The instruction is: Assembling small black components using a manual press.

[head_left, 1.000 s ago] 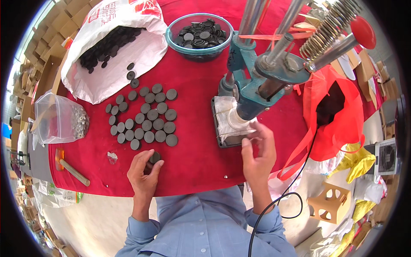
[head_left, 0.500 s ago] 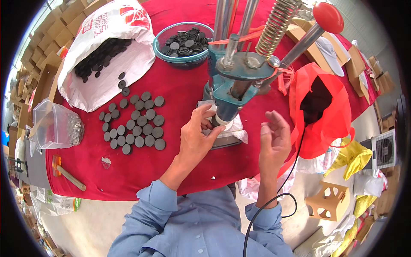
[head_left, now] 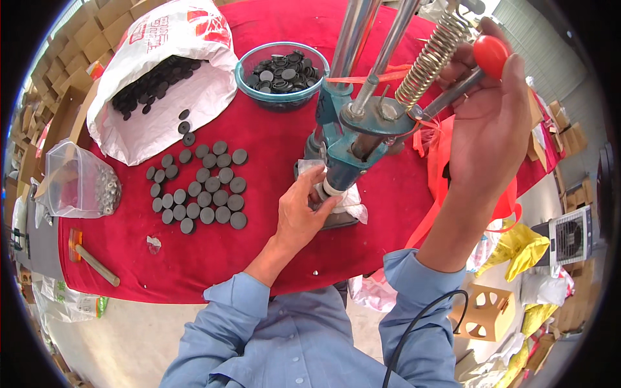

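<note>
A green bench press (head_left: pixel 352 145) with a coil spring (head_left: pixel 435 61) stands on the red cloth. My left hand (head_left: pixel 303 210) reaches under its press head, thumb and fingers closed around something small beside a white ring (head_left: pixel 332 189); the fingers mostly hide that piece. Up at the right, my right hand (head_left: pixel 485 126) is curled around the press lever (head_left: pixel 456 92) just below its red ball knob (head_left: pixel 491 57). A white cloth or bag piece (head_left: pixel 354 205) lies under the press head. Left of the press, several round black caps (head_left: pixel 212 184) are spread in loose rows.
A white sack (head_left: pixel 184 126) spills black caps at the back left. Beside it is a clear bowl (head_left: pixel 242 81) of caps. A plastic tub (head_left: pixel 68 187) holds small metal parts, with a hammer (head_left: pixel 97 264) nearer me. A red bag (head_left: pixel 440 174) hangs behind my right forearm; a black cable (head_left: pixel 414 317) crosses its sleeve.
My right hand has risen from beside the press base to the lever and closed around it. The left hand stays under the press head. The whole view has shifted slightly.
</note>
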